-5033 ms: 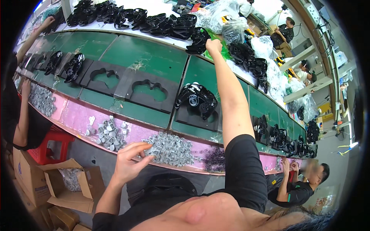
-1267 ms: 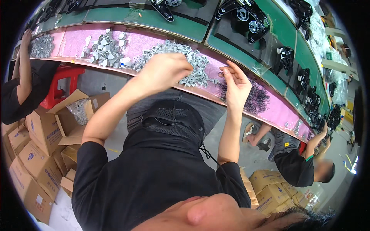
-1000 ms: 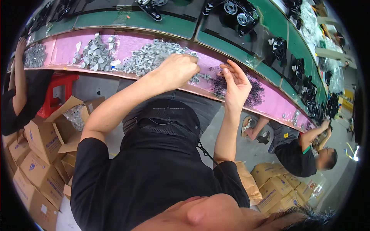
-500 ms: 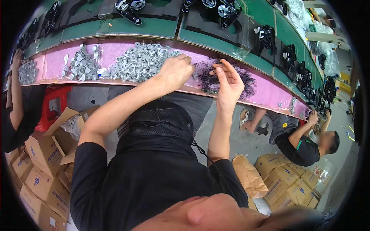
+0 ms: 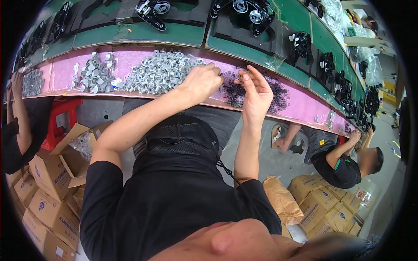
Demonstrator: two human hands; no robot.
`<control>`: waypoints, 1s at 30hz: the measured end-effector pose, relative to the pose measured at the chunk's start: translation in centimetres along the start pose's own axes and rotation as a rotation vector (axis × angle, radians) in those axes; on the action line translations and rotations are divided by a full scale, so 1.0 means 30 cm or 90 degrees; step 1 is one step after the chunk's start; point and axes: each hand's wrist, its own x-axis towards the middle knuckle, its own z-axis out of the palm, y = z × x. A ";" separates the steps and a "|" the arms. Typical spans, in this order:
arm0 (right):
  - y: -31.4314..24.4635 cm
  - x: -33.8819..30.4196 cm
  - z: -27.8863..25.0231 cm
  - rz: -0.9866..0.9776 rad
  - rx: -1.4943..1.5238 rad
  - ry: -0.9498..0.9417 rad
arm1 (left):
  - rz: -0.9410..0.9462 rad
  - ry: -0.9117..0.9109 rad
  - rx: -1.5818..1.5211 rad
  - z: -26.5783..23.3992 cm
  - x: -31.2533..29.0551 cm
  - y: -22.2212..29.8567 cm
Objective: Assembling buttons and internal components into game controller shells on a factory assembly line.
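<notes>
My left hand [image 5: 202, 85] is closed, fingers curled, over the pink-lined ledge, just right of a heap of small grey plastic parts [image 5: 161, 71]. Whatever its fingertips pinch is hidden. To the right, my right hand [image 5: 257, 93] is raised palm inward above a pile of tiny black parts that look like clips or springs [image 5: 278, 93]. Its thumb and fingers are brought together at the left, towards the left hand's fingertips. A small dark thing may be between them, too small to name.
A green work line [image 5: 183, 37] behind the ledge carries black game-controller-like assemblies [image 5: 257, 15] on dark pads. Rounder grey parts [image 5: 93, 76] lie farther left on the ledge. Cardboard boxes [image 5: 48, 178] stand at both sides. Co-workers sit left and right [image 5: 339, 167].
My left hand has shifted slightly right, closer to my right hand, which is almost still. At far left, the co-worker's hand has come down. The whole view has moved a little.
</notes>
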 end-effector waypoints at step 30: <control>0.090 -0.054 0.223 0.193 0.078 -0.111 | -0.202 0.227 -0.466 -0.286 -0.230 -0.011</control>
